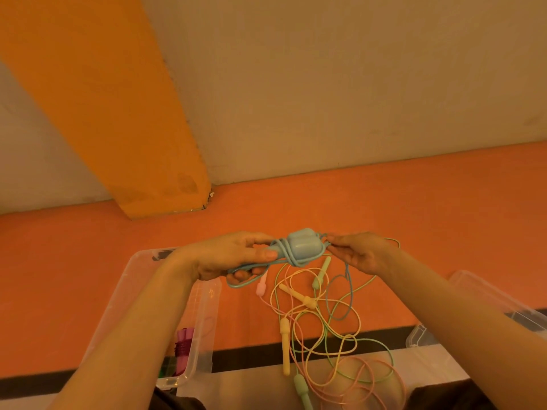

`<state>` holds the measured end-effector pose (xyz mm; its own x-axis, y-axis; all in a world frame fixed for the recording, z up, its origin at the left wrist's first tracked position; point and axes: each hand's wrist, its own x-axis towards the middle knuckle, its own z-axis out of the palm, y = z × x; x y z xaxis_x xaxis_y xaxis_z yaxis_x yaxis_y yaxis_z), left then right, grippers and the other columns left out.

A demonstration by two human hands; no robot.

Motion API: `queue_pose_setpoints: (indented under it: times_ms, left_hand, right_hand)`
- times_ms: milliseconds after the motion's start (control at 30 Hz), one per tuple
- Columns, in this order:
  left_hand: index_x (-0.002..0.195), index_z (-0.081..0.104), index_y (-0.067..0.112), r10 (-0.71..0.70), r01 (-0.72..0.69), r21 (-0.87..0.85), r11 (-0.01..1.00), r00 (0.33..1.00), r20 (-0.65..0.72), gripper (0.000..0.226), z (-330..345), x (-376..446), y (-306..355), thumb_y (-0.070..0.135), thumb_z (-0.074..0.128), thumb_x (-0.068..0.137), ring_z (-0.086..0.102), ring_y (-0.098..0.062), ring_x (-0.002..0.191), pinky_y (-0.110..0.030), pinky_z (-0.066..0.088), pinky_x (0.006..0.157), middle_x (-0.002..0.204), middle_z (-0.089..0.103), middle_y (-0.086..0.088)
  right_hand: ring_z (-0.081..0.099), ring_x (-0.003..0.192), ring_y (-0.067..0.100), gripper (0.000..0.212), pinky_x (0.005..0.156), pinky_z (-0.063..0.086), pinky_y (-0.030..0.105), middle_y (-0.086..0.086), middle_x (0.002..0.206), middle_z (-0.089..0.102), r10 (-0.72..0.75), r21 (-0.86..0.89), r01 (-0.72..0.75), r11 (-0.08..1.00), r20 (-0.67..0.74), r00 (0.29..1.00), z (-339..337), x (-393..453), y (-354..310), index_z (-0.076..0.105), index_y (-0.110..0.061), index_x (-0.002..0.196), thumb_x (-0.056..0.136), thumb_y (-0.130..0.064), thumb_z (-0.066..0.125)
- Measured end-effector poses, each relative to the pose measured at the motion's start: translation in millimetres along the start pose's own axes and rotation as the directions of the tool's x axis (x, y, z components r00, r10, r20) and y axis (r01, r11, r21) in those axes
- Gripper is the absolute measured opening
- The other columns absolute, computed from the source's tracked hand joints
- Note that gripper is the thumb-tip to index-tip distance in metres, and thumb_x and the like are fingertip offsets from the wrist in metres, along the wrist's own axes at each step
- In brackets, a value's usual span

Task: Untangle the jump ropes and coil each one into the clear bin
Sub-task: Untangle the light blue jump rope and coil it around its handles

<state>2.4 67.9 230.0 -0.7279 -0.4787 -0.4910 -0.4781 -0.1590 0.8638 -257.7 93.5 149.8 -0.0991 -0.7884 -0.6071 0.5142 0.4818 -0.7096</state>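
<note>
Left hand gripped coiled blue jump rope, right hand pinched its cord end; tangled ropes lay below, beside clear bin

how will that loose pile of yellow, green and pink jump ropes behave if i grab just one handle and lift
The tangled pile of thin yellow, green and pink cords would likely come up floppy, since the cords lie in slack curves. The looping cords cross each other, so lifting the long yellow plastic handle would probably drag the others along. Handles look rounded and may roll.
</note>
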Motion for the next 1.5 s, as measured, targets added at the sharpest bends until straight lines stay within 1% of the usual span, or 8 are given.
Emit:
queue_pose_setpoints:
  times_ms: [333, 600, 667, 767, 967, 1033, 1167, 1500]
  left_hand:
    - [0.121, 0.056, 0.025, -0.072, 0.029, 0.209, 0.977, 0.977, 0.199, 0.032, 12.5, 1.7, 7.8, 0.027, 0.059, 0.089, 0.039, -0.008, 0.046, -0.020, 0.031, 0.043, 0.071, 0.054, -0.003]
    - [0.104, 0.064, 0.033, -0.105, 0.020, 0.283, 0.959, 0.952, 0.287, 0.013, 16.9, 10.7, 6.9, 0.027, 0.059, 0.093, 0.040, -0.011, 0.048, -0.026, 0.028, 0.046, 0.068, 0.052, -0.001]
    - [0.097, 0.066, 0.038, -0.106, 0.018, 0.287, 0.958, 0.950, 0.293, 0.015, 17.4, 12.0, 6.9, 0.026, 0.058, 0.095, 0.039, -0.011, 0.048, -0.027, 0.027, 0.047, 0.069, 0.051, -0.002]
    - [0.103, 0.066, 0.031, -0.127, 0.037, 0.294, 0.955, 0.947, 0.295, 0.013, 19.7, 14.9, 5.4, 0.025, 0.058, 0.095, 0.039, -0.011, 0.047, -0.026, 0.028, 0.046, 0.068, 0.050, -0.003]
    - [0.127, 0.054, 0.008, -0.236, 0.147, 0.379, 0.914, 0.952, 0.198, 0.036, 26.5, 20.9, 4.1, 0.026, 0.057, 0.096, 0.038, -0.010, 0.046, -0.022, 0.029, 0.042, 0.063, 0.049, 0.001]
    - [0.128, 0.053, 0.008, -0.259, 0.176, 0.407, 0.896, 0.953, 0.159, 0.038, 27.9, 22.2, 3.6, 0.028, 0.057, 0.096, 0.038, -0.009, 0.045, -0.021, 0.030, 0.042, 0.063, 0.048, 0.001]
    - [0.126, 0.055, 0.009, -0.235, 0.144, 0.387, 0.911, 0.951, 0.200, 0.035, 30.4, 21.1, 6.2, 0.027, 0.058, 0.096, 0.038, -0.010, 0.046, -0.023, 0.029, 0.043, 0.064, 0.048, 0.001]
    - [0.117, 0.058, 0.017, -0.145, 0.021, 0.326, 0.945, 0.920, 0.363, 0.020, 34.9, 16.7, 12.5, 0.018, 0.053, 0.098, 0.037, -0.011, 0.046, -0.022, 0.029, 0.042, 0.068, 0.048, -0.003]
  right_hand:
    - [0.067, 0.053, 0.008, 0.016, 0.049, 0.053, 0.017, 0.001, 0.060, 0.070, -0.019, -0.216, 0.040, 0.976, 0.097, 0.995, 16.1, -11.5, -1.4, 0.063, -0.003, 0.095, 0.085, 0.009, 0.060]
    - [0.066, 0.052, 0.015, 0.085, 0.045, 0.053, 0.023, 0.012, 0.081, 0.067, -0.053, -0.221, 0.060, 0.974, 0.037, 0.998, 27.0, -11.5, -0.8, 0.021, -0.011, 0.147, 0.078, 0.014, 0.065]
    - [0.067, 0.055, 0.015, 0.061, 0.045, 0.053, 0.022, 0.011, 0.079, 0.070, -0.001, -0.215, 0.012, 0.976, 0.050, 0.999, 30.9, -12.3, -1.4, 0.036, 0.001, 0.135, 0.081, 0.012, 0.063]
    - [0.065, 0.059, 0.012, 0.007, 0.046, 0.053, 0.019, 0.004, 0.059, 0.069, 0.077, -0.203, -0.064, 0.977, 0.057, 0.995, 34.1, -14.5, -2.9, 0.060, 0.001, 0.083, 0.085, 0.007, 0.061]
    - [0.064, 0.063, 0.021, 0.019, 0.072, 0.053, 0.033, 0.014, 0.071, 0.065, 0.022, -0.242, -0.003, 0.970, 0.080, 0.997, 44.7, -24.3, -7.7, 0.049, -0.002, 0.077, 0.085, 0.012, 0.058]
    - [0.061, 0.073, 0.024, 0.021, 0.079, 0.051, 0.036, 0.017, 0.081, 0.062, 0.002, -0.254, 0.020, 0.967, 0.087, 0.996, 48.2, -26.7, -8.6, 0.045, 0.008, 0.104, 0.087, 0.011, 0.056]
    - [0.065, 0.070, 0.021, 0.072, 0.063, 0.055, 0.034, 0.013, 0.084, 0.066, -0.022, -0.245, 0.045, 0.968, 0.096, 0.995, 50.1, -21.5, -6.3, 0.021, -0.004, 0.145, 0.085, 0.011, 0.057]
    - [0.068, 0.051, 0.018, 0.048, 0.045, 0.054, 0.024, 0.018, 0.082, 0.063, -0.033, -0.168, 0.050, 0.985, 0.105, 0.994, 41.8, -13.9, -3.6, 0.046, 0.000, 0.125, 0.082, 0.020, 0.054]
